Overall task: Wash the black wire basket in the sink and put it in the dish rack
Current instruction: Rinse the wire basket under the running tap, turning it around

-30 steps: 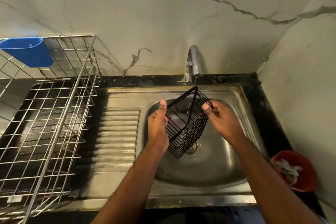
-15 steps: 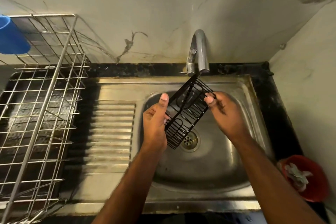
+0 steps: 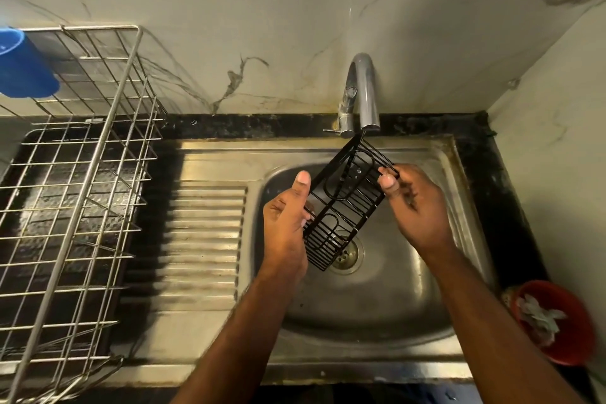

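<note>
The black wire basket [image 3: 344,203] hangs tilted over the steel sink [image 3: 377,305], its upper end just under the tap's spout [image 3: 362,92]. My left hand [image 3: 285,226] grips its lower left side, thumb up. My right hand [image 3: 416,203] pinches its upper right rim. No water stream shows from the spout. The metal dish rack [image 3: 75,193] stands at the left on the black counter.
A blue plastic cup [image 3: 23,65] hangs on the rack's far left corner. A red bowl [image 3: 554,321] with scraps sits on the counter at the right. The ribbed drainboard [image 3: 203,239] lies between rack and basin. The drain [image 3: 347,252] sits under the basket.
The basket has been turned from edge-on to show its flat gridded side and raised toward the spout. Both hands keep their hold. My view shifted to the right.
</note>
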The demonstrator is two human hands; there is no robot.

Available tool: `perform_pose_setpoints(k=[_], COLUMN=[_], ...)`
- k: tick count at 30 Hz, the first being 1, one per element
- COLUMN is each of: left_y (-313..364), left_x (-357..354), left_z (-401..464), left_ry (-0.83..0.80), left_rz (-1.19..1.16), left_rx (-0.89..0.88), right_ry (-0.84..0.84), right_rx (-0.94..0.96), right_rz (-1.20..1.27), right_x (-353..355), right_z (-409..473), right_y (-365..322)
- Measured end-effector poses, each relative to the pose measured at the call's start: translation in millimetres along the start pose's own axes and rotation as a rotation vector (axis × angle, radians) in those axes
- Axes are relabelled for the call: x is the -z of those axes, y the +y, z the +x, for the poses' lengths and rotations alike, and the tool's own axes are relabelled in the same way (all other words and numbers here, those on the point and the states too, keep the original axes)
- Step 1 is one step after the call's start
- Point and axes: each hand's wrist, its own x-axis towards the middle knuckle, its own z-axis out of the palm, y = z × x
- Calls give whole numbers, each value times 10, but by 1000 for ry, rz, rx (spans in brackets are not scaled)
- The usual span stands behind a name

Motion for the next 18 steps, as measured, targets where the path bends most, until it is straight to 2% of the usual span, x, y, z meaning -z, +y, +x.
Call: perform_pose_setpoints(k=[9, 11, 14, 18], left_y=[61, 66, 97, 123], left_x=[5, 38, 103, 135], left_z=[-52, -19, 59, 189], left_ry=[-34, -116, -294, -342], left_rz=[42, 66, 267, 393], left_rx=[-2, -60, -156, -149], right_ry=[-2, 11, 60, 99], right_rx=[-25, -81, -202, -231], right_rz=[35, 139, 342, 348], right_x=[4, -17, -13, 53], right_z=[-51, -58, -63, -73], right_y=[-23, -18, -82, -157])
